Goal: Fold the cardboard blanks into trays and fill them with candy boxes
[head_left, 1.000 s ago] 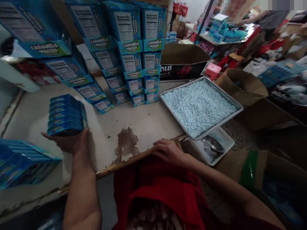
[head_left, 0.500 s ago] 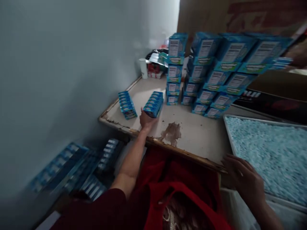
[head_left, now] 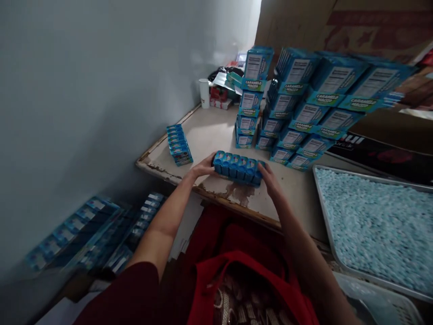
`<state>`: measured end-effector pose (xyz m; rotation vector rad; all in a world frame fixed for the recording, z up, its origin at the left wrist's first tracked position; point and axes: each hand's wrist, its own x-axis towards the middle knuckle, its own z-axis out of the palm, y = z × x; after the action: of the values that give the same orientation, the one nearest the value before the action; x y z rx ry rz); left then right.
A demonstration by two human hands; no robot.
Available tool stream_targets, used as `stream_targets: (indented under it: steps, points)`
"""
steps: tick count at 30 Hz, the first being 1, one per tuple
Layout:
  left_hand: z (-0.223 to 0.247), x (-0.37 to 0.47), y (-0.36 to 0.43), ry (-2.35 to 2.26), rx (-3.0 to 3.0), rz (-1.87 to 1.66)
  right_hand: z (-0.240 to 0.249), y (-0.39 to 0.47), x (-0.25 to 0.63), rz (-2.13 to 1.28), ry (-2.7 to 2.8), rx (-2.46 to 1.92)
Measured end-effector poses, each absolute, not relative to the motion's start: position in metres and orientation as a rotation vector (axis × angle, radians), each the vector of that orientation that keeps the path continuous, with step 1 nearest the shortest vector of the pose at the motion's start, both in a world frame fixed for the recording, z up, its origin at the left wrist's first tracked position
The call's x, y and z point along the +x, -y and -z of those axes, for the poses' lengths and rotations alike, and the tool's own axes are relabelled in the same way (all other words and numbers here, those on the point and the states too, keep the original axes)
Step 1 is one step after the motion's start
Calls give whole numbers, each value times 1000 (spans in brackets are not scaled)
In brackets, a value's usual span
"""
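A blue display box of candy packs [head_left: 238, 168] lies crosswise near the front edge of the worn table [head_left: 209, 131]. Around its left end is my left hand [head_left: 204, 167], fingers closed on it. My right hand [head_left: 265, 175] grips the opposite end. A second display box [head_left: 179, 145] sits apart to the left, near the table's left edge. Behind and to the right rise stacks of the same blue boxes [head_left: 284, 101], their front labels reading "Caramelo Macizo".
On the right rests a metal tray [head_left: 325, 216] filled with small light-blue candies [head_left: 379, 225]. A white cup [head_left: 204, 93] stands at the back by the wall. More blue boxes [head_left: 76, 230] lie low at left. A red apron [head_left: 243, 262] hangs below the table edge.
The held box has turned from lengthwise to crosswise and come nearer, to the right. My right hand has moved from beside the tray onto its right end.
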<state>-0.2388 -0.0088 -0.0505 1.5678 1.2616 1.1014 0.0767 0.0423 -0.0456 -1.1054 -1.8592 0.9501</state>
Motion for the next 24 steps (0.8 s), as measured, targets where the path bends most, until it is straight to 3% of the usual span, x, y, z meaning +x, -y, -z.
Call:
stream_targets:
  steps: [4,7,10,12,14,19,24]
  points:
    - [51,-209,-48,-1225,1474,-1138,59,9,87,-918,1663,-1380]
    - [56,-192,-46,-1289,1537,-1190,61,40,102,-792,1672,-1532]
    - [64,-205,4,-1842,1635,-1526,47,46,123,-793,1886,-1608]
    - [68,-229,42,-2464,1270,-1754,31,41,131,-626,1952,-1622]
    - [72,-254,61,-2778,885,-1719,11,34,125,-452,1887,-1563]
    - [76,-285,30,-2672,640,-1634,-25,19,60,-407,1872,-1141]
    - [80,-304,29,-2530,862,-1587,-19,12,9,-405,2032,-903]
